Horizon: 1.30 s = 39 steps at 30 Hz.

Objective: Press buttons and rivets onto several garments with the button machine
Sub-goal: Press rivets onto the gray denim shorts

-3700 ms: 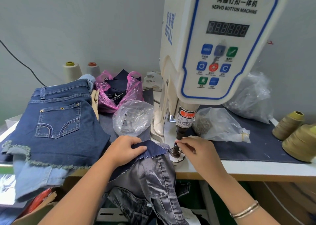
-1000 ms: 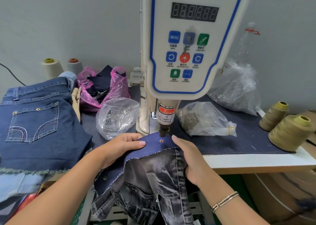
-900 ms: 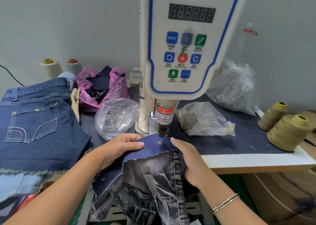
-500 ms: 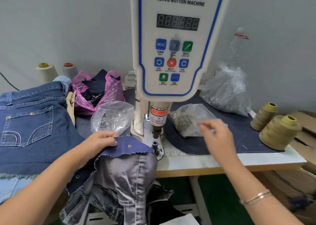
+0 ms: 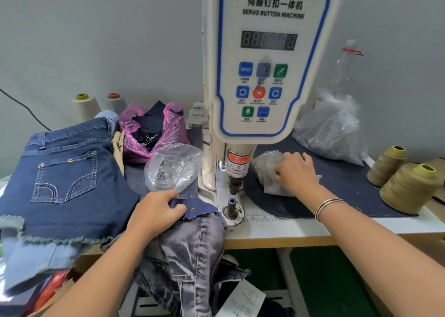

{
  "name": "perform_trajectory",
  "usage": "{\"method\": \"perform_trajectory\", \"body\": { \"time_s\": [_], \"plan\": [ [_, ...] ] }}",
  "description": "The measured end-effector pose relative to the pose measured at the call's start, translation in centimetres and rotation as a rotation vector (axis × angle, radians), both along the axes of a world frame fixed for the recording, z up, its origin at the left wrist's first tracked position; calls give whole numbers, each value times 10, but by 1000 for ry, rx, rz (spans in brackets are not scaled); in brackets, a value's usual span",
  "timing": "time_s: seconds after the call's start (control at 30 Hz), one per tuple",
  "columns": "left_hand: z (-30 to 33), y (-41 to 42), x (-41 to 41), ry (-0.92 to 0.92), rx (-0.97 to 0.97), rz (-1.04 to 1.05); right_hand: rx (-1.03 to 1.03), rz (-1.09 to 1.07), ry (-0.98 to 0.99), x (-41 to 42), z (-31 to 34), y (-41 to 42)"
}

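**K:** Grey wall behind, white bench (image 5: 289, 230) with a dark denim mat (image 5: 349, 196) over its right half. What's at the left edge?

**M:** Blue denim shorts (image 5: 65, 184), back pocket up, frayed hem hanging over the front edge. Two thread cones (image 5: 86, 107) at the back, beside a pink bag (image 5: 154, 133) of dark scraps. Clear bag of metal parts (image 5: 173, 167) just left of the machine base.

**K:** Left hand?

**M:** Left hand (image 5: 156, 213) near the front edge, fingers curled, thumb and fingers pinching the dark blue waistband flap (image 5: 195, 208) of the grey washed jeans (image 5: 195, 249). Flap lies just left of the lower die (image 5: 231, 206), not on it. One rivet (image 5: 192, 209) shows on the flap. Jeans body hangs off the front edge.

**K:** Machine?

**M:** Servo button machine (image 5: 265, 64) at the middle of the bench, punch raised, open gap above the die. Display digits unreadable.

**K:** Right hand?

**M:** Right hand (image 5: 296, 172) on the mat just right of the punch, back of the hand up, fingers bent down into a small clear bag (image 5: 267, 167) of parts. Can't tell whether they grip anything; fingertips hidden. Bangles on the wrist.

**K:** Right edge?

**M:** Bigger clear bag (image 5: 332, 129) and a plastic bottle (image 5: 344, 69) at the back, two olive thread cones (image 5: 409, 186) at the right edge.
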<state>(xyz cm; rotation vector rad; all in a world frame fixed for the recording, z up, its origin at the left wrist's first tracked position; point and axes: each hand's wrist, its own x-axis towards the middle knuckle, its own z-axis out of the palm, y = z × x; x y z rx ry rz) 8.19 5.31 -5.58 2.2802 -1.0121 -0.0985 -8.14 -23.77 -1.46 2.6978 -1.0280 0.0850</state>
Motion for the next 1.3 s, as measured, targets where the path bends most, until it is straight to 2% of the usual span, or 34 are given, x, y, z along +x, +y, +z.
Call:
{"method": "perform_trajectory", "body": {
  "time_s": [0.2,0.53,0.97,1.3],
  "plan": [
    [-1,-1,0,-55,44,23,-74,-9,84,9,-6,8],
    [-2,-2,1,-98,77,33,-16,-28,81,6,-8,7],
    [-3,-2,0,-107,66,51,-56,17,237,14,-4,7],
    [-3,-3,1,-98,66,45,7,-3,94,2,-6,9]
  ]
}}
